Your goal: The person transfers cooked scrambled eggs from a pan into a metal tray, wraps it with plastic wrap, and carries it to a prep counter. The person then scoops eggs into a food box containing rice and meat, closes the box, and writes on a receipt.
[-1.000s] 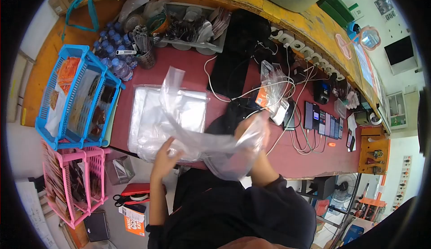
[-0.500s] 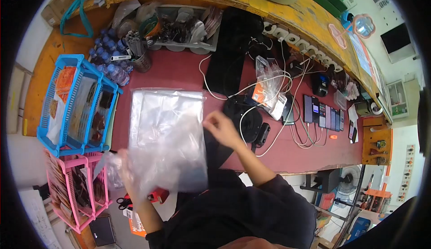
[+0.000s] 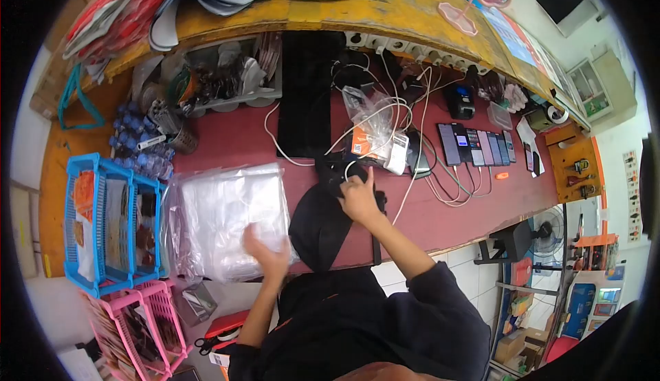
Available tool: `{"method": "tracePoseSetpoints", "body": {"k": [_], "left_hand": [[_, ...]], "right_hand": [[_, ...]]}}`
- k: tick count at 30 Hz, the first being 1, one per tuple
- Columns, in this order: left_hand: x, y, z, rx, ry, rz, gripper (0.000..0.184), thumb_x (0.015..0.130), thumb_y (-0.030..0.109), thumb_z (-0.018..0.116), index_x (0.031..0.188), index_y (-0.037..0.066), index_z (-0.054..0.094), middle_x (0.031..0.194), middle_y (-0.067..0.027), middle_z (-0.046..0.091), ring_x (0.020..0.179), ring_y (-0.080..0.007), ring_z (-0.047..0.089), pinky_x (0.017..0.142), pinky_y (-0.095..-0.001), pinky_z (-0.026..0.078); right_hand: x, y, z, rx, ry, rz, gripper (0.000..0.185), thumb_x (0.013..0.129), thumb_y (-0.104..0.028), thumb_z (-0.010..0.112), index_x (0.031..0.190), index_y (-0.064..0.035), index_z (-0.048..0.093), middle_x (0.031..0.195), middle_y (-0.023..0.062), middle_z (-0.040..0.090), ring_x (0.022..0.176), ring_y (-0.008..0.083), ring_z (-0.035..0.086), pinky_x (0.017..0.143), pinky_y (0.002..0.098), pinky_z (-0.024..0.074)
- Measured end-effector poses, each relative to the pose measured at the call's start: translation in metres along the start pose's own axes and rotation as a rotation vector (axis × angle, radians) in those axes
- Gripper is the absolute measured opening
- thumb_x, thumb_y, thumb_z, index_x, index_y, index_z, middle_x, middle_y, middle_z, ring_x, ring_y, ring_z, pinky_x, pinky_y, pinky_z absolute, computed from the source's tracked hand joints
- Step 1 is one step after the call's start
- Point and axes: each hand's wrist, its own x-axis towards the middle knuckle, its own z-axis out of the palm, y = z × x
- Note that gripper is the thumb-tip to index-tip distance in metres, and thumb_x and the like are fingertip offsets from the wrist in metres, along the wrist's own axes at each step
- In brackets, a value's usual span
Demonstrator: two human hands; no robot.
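A stack of clear plastic bags (image 3: 234,202) lies flat on the dark red tabletop to the left. My left hand (image 3: 267,252), smeared by motion, is over the stack's lower right edge; I cannot tell its fingers' state. My right hand (image 3: 361,197) has its fingers bent around the upper part of a black, soft-looking item (image 3: 320,226), which spreads down to the table's front edge. Its exact kind is unclear. A white cable passes close to my right fingertips.
Blue basket (image 3: 103,223) and pink basket (image 3: 141,319) stand at left. Small water bottles (image 3: 141,144) and a pen cup (image 3: 183,139) sit behind the bags. Several phones (image 3: 474,146) with cables lie at right. An orange-and-white packet (image 3: 368,140) lies behind my right hand.
My left hand has left the lifted plastic sheet, which now lies down on the stack. My right hand has moved right, from the stack's edge to the black item. The head view has shifted.
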Motion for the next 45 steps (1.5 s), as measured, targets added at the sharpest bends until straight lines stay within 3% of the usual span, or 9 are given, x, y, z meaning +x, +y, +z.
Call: {"method": "tracePoseSetpoints", "body": {"k": [10, 12, 14, 21, 25, 30, 37, 40, 45], "left_hand": [[0.025, 0.019, 0.110, 0.131, -1.047, -0.333, 0.060, 0.060, 0.020, 0.077, 0.111, 0.000, 0.053, 0.125, -0.0184, 0.041, 0.110, -0.0378, 0.043, 0.086, -0.0462, 0.040], [0.036, 0.009, 0.104, 0.014, -1.122, 0.337, 0.034, 0.058, 0.013, 0.074, 0.089, 0.003, 0.063, 0.123, -0.0117, 0.045, 0.111, -0.0366, 0.042, 0.088, -0.0463, 0.038], [0.079, 0.043, 0.080, -0.038, -0.889, 0.729, 0.029, 0.056, 0.010, 0.073, 0.082, 0.004, 0.065, 0.131, -0.0098, 0.039, 0.119, -0.0365, 0.035, 0.093, -0.0480, 0.034], [0.132, 0.054, 0.158, -0.170, -0.969, 0.539, 0.024, 0.055, 0.006, 0.072, 0.078, 0.002, 0.066, 0.142, -0.0133, 0.023, 0.131, -0.0390, 0.016, 0.106, -0.0494, 0.017], [0.122, 0.019, 0.198, -0.063, -1.083, 0.639, 0.033, 0.056, 0.004, 0.069, 0.089, -0.002, 0.064, 0.131, -0.0159, 0.038, 0.127, -0.0355, 0.027, 0.108, -0.0482, 0.016], [0.123, 0.056, 0.150, -0.047, -1.051, 0.672, 0.036, 0.055, 0.004, 0.067, 0.090, -0.002, 0.059, 0.112, -0.0153, 0.047, 0.114, -0.0339, 0.040, 0.106, -0.0479, 0.022], [0.127, 0.083, 0.121, -0.280, -0.866, 0.587, 0.032, 0.050, -0.001, 0.058, 0.082, -0.001, 0.053, 0.095, -0.0146, 0.047, 0.097, -0.0343, 0.045, 0.101, -0.0455, 0.029], [0.132, 0.072, 0.124, -0.401, -0.791, 0.383, 0.035, 0.052, -0.006, 0.052, 0.087, -0.001, 0.053, 0.097, -0.0153, 0.047, 0.099, -0.0320, 0.046, 0.099, -0.0380, 0.030], [0.219, 0.132, 0.099, -0.654, -0.318, -0.049, 0.034, 0.077, -0.002, 0.044, 0.111, -0.002, 0.049, 0.101, -0.0080, 0.053, 0.097, -0.0156, 0.048, 0.088, -0.0287, 0.037]], "right_hand": [[-0.031, 0.047, -0.053, 0.594, 0.146, 0.135, 0.020, 0.072, -0.017, 0.066, 0.087, -0.0034, 0.063, 0.093, 0.0143, 0.059, 0.091, 0.0342, 0.053, 0.076, 0.0423, 0.0418], [-0.037, 0.048, -0.073, 0.506, 0.139, 0.061, 0.021, 0.067, -0.014, 0.071, 0.081, -0.0003, 0.063, 0.098, 0.0119, 0.055, 0.093, 0.0303, 0.049, 0.080, 0.0398, 0.0374], [-0.035, 0.048, -0.091, 0.440, 0.128, 0.030, 0.021, 0.064, -0.014, 0.072, 0.078, -0.0014, 0.064, 0.098, 0.0091, 0.053, 0.094, 0.0278, 0.048, 0.081, 0.0395, 0.0355], [-0.003, 0.052, -0.078, 0.486, 0.320, -0.131, 0.030, 0.063, -0.020, 0.073, 0.057, -0.0024, 0.049, 0.071, 0.0067, 0.051, 0.069, 0.0253, 0.050, 0.066, 0.0393, 0.0345], [0.030, 0.094, -0.083, 0.931, -0.370, -0.134, 0.032, 0.074, -0.032, 0.067, 0.079, -0.0003, 0.066, 0.070, 0.0117, 0.064, 0.067, 0.0243, 0.062, 0.062, 0.0371, 0.0465], [0.134, 0.255, -0.002, 0.891, 0.733, 0.671, 0.026, 0.074, -0.013, 0.064, 0.098, -0.0043, 0.062, 0.085, 0.0116, 0.065, 0.074, 0.0204, 0.062, 0.066, 0.0317, 0.0484], [0.164, 0.315, 0.065, 0.765, 0.864, 0.955, 0.031, 0.070, -0.013, 0.062, 0.099, -0.0028, 0.059, 0.088, 0.0142, 0.061, 0.083, 0.0287, 0.059, 0.073, 0.0355, 0.0459], [0.117, 0.243, 0.021, 0.717, 1.000, 0.619, 0.021, 0.077, -0.010, 0.058, 0.096, -0.0021, 0.058, 0.094, 0.0123, 0.059, 0.090, 0.0270, 0.055, 0.078, 0.0342, 0.0425], [0.017, 0.163, -0.031, 1.184, 0.276, 0.127, 0.054, 0.078, -0.043, 0.059, 0.115, -0.0042, 0.053, 0.115, 0.0119, 0.054, 0.111, 0.0252, 0.047, 0.097, 0.0380, 0.0300]]}}
